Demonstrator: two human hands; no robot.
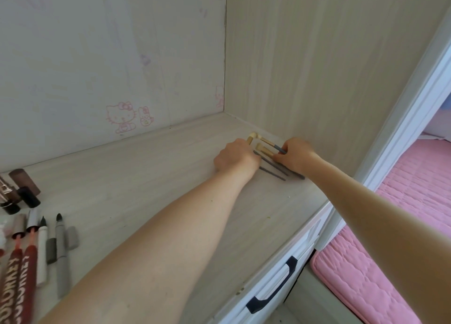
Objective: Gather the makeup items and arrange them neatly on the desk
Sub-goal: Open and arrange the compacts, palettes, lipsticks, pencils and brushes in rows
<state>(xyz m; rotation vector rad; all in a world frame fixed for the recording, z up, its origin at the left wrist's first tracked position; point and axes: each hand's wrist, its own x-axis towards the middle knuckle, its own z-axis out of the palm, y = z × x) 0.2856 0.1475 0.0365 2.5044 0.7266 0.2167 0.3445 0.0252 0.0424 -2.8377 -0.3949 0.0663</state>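
Several makeup brushes (267, 148) with grey handles and gold ferrules lie on the pale wooden desk (151, 177) near the right side panel. My left hand (235, 158) rests curled over the brushes' left side, its fingers hidden from me. My right hand (296, 156) pinches a brush handle at the right of the group. At the desk's left edge lie lip glosses (23, 270), grey liner pens (59, 257) and dark lipstick tubes (24, 189) in rows.
A wall with cartoon cat drawings (122, 116) backs the desk; a wood panel (317, 67) closes the right side. Below the front edge is a white drawer with a black handle (273, 292). A pink bed mattress (390, 262) lies lower right.
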